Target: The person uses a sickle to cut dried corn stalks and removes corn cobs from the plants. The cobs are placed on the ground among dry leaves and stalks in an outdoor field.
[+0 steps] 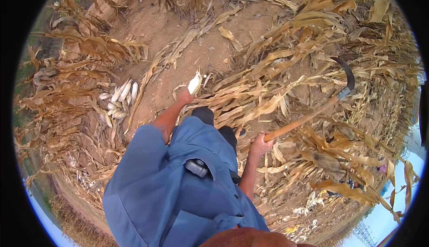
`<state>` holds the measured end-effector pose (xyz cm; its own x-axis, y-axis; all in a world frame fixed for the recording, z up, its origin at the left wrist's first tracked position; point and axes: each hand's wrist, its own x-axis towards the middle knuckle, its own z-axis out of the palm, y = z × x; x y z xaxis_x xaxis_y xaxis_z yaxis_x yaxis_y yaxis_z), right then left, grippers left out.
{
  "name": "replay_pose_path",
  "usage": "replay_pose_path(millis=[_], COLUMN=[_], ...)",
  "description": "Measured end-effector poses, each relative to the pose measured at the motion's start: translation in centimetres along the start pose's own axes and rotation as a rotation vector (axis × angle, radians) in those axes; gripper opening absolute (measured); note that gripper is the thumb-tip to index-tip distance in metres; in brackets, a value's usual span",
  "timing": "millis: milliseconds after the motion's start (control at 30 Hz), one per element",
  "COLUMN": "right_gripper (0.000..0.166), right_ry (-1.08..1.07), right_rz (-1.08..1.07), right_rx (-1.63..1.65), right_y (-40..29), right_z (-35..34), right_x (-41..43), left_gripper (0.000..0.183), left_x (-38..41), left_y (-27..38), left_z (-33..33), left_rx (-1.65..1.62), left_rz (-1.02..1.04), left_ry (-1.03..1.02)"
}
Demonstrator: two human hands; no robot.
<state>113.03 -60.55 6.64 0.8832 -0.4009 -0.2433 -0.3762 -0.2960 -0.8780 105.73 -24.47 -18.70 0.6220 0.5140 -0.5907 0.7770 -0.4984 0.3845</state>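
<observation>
My left hand (186, 96) is closed around the lower end of a pale, husk-covered ear of corn (195, 84), held out in front of my legs. On my other side, my right hand (262, 144) grips the wooden handle (301, 119) of a sickle. Its dark curved blade (348, 72) points away from me at the far end, over dry stalks. Left of my left arm, several husked-looking pale ears of corn (121, 97) lie in a small pile on the soil. Cut dry corn stalks (248, 103) lie between my two hands, just beyond my feet.
Standing dry corn plants (335, 22) crowd the right side, with more dry leaves (63, 79) at the left. Bare reddish soil (201, 51) runs ahead. Other pale ears (310, 203) lie behind me at lower right. A lattice tower (364, 234) rises in the distance.
</observation>
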Motion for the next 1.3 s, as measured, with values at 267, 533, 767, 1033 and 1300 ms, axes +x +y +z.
replay_pose_path(millis=[267, 533, 767, 1033, 1300], right_gripper=[0.014, 0.015, 0.012, 0.017, 0.018], right_ry=[0.027, 0.338, 0.671, 0.817, 0.812], right_rz=[0.111, -0.009, 0.033, 0.109, 0.044], right_rx=[-0.065, -0.006, 0.102, 0.266, 0.201], right_y=[6.4, 3.3, 3.8, 8.9, 9.5], right_z=[-3.9, -7.9, -14.5, -19.6, -24.0], right_x=[-1.6, -3.4, -5.9, -8.2, -8.9], left_gripper=[0.049, 0.043, 0.048, 0.081, 0.088], left_x=[-2.1, 5.8, 0.3, -23.1, -36.0], left_y=[-20.7, -3.7, 30.5, 56.9, 67.2], left_z=[-8.4, -3.2, 8.6, 19.3, 28.9], left_rx=[0.111, 0.272, 0.242, 0.101, -0.309], left_rz=[0.209, 0.077, 0.769, 1.270, 1.419], left_ry=[0.241, -0.274, -0.481, -0.775, -0.755])
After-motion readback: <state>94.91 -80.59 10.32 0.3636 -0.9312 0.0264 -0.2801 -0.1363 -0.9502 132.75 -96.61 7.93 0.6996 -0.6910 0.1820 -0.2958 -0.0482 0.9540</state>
